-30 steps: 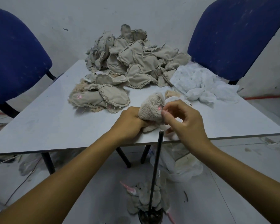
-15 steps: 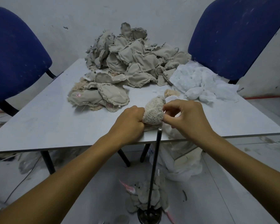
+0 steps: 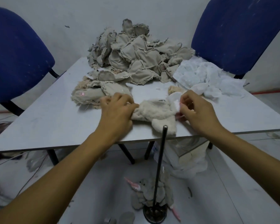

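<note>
Left hand: we note curled fingers gripping one end of the cream plush piece.
Right hand: fingertips pinch a white tuft at the other end.
Plush piece: flat on the table, near edge, between both hands.
Room: white wall; a blue chair at each far corner.
Far side: tan fabric pile, white scraps beside it.
Floor: black rod, upright.

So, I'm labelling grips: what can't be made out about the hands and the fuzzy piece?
Head view, left hand: fingertips hidden behind its knuckles.
Head view, right hand: pinched white-pink bit too small to identify.
Head view, fuzzy piece: near edge partly behind the metal rod.
</note>
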`<action>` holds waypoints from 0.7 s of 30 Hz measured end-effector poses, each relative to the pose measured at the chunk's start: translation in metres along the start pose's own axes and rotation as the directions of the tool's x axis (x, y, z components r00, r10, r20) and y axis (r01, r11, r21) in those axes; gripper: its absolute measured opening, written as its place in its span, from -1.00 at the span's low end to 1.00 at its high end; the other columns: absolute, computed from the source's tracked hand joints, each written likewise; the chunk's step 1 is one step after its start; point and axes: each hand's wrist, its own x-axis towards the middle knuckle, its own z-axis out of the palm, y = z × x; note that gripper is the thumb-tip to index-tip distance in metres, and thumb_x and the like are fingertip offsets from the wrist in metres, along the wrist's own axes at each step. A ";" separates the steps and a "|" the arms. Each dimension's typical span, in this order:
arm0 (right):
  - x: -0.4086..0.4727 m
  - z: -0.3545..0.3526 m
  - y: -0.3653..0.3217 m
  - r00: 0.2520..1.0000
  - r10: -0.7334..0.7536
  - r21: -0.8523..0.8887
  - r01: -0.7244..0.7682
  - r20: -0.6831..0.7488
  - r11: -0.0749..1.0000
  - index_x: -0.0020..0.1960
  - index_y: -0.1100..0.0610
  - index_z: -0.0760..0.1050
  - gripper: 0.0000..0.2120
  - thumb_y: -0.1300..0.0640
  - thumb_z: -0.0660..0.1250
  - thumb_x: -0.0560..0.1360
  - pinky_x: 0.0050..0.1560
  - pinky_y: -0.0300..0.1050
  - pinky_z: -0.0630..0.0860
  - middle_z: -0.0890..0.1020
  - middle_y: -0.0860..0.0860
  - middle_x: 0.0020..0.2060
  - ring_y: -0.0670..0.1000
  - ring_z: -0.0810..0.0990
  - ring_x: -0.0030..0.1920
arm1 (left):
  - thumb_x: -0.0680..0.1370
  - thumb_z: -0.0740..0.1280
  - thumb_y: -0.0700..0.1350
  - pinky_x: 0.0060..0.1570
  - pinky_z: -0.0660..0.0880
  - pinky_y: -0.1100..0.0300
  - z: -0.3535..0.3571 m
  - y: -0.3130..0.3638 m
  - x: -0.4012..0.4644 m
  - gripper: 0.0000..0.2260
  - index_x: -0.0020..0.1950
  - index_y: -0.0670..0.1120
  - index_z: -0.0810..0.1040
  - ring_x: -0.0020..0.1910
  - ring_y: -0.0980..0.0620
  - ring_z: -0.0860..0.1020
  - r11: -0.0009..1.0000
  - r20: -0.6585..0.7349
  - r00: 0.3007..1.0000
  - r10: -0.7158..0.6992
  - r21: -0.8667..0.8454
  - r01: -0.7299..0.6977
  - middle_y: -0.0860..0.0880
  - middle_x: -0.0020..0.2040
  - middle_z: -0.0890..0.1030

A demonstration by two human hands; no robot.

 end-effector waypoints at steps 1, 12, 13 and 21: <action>0.000 0.002 -0.001 1.000 -0.017 0.001 0.017 -0.015 1.000 -0.09 -0.04 0.45 -0.88 0.14 0.29 0.59 -0.24 -0.17 0.61 0.61 -0.06 -0.22 -0.07 0.64 -0.24 | 0.35 0.37 -0.23 0.13 0.12 -0.02 0.000 0.003 -0.001 -0.44 0.35 0.05 0.56 0.33 -0.06 0.33 0.994 0.068 0.992 0.105 -0.033 -0.103 0.02 0.31 0.50; -0.001 0.005 -0.023 0.968 -0.087 0.208 0.038 0.235 0.977 0.37 -0.24 0.30 -0.35 0.14 0.53 0.43 0.08 -0.11 0.54 0.49 -0.22 0.15 -0.20 0.54 0.12 | 0.65 0.26 0.00 0.04 0.44 0.09 -0.016 0.023 0.025 -0.85 0.13 0.12 0.60 0.02 0.06 0.54 0.744 0.284 0.959 0.012 -0.644 0.181 0.03 0.05 0.58; -0.002 0.007 -0.025 0.970 -0.128 0.236 0.078 0.205 0.969 0.37 -0.21 0.31 -0.32 0.24 0.50 0.42 0.06 -0.06 0.56 0.50 -0.20 0.15 -0.16 0.56 0.11 | 0.62 0.30 -0.02 -0.09 0.45 0.10 -0.015 0.023 0.027 -0.93 0.06 0.12 0.55 -0.09 0.07 0.56 0.672 0.319 0.946 -0.063 -0.687 0.276 0.04 -0.03 0.59; -0.004 0.018 -0.034 0.962 -0.255 -0.175 0.235 -0.101 0.956 0.37 -0.03 0.40 -0.53 0.23 0.41 0.51 0.09 -0.20 0.39 0.47 0.06 0.20 0.00 0.44 0.20 | 0.43 0.48 -0.17 -0.34 0.48 0.15 -0.012 0.026 0.034 -0.83 -0.10 0.04 0.54 -0.35 0.04 0.55 0.540 0.276 0.885 -0.375 -0.711 0.451 -0.03 -0.28 0.56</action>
